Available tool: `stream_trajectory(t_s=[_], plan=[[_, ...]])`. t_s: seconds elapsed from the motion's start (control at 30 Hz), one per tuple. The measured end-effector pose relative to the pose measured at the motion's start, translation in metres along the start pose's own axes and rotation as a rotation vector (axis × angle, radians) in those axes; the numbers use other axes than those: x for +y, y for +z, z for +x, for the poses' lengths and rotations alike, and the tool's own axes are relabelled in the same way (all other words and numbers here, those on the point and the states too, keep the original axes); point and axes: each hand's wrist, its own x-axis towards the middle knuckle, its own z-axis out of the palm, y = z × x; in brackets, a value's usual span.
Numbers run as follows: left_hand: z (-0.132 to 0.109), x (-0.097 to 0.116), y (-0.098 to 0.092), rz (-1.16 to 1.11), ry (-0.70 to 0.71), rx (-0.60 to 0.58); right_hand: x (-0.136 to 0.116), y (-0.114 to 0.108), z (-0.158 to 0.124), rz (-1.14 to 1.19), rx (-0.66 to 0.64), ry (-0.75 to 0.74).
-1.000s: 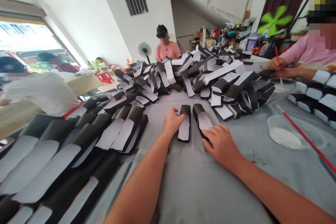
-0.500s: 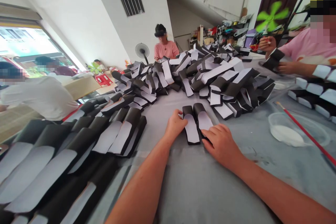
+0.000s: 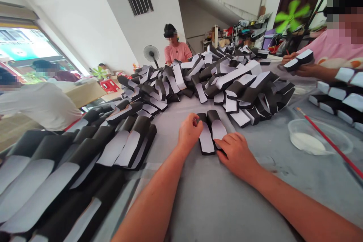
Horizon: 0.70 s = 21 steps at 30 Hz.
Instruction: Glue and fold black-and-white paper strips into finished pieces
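Two black-and-white folded paper pieces lie side by side in front of me: a left piece and a right piece, each with a rounded black top end and a white face. My left hand is at the upper left edge of the left piece, fingers curled in with thumb near index; whatever they pinch, if anything, is hidden. At the lower end of the right piece, my right hand has its thumb and index finger closed on the edge. Its other fingers are bent.
A big heap of similar pieces lies beyond my hands. Rows of them stand at the left. To the right are a plastic tub with white paste and a red-handled brush. A co-worker's hand holds pieces there.
My left fingers have curled and risen slightly off the left piece's side. My right hand has stayed at the right piece's lower end. The co-worker at right has turned their piece, showing white.
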Motion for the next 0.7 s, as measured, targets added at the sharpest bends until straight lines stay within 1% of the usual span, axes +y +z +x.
stream_trajectory(t_s=[0.1,0.13,0.2,0.3,0.4,0.57,0.7], plan=[[-0.004,0.005,0.001,0.076,0.171,-0.149,0.0,0.0,0.0,0.005,-0.018,-0.002],[-0.005,0.007,0.002,0.122,0.209,-0.192,0.0,-0.001,0.0,0.009,-0.026,0.0],[-0.008,0.012,0.003,0.222,0.245,-0.242,0.0,-0.001,0.0,0.02,-0.038,0.011],[-0.011,0.017,0.003,0.333,0.249,-0.29,0.0,-0.002,0.0,0.045,-0.048,0.03],[-0.012,0.02,0.004,0.393,0.247,-0.336,0.0,-0.003,0.001,0.065,-0.055,0.034],[-0.011,0.021,0.006,0.416,0.22,-0.363,0.0,-0.004,0.002,0.089,-0.059,0.029],[-0.01,0.019,0.008,0.412,0.224,-0.37,0.001,-0.003,0.002,0.113,-0.029,0.006]])
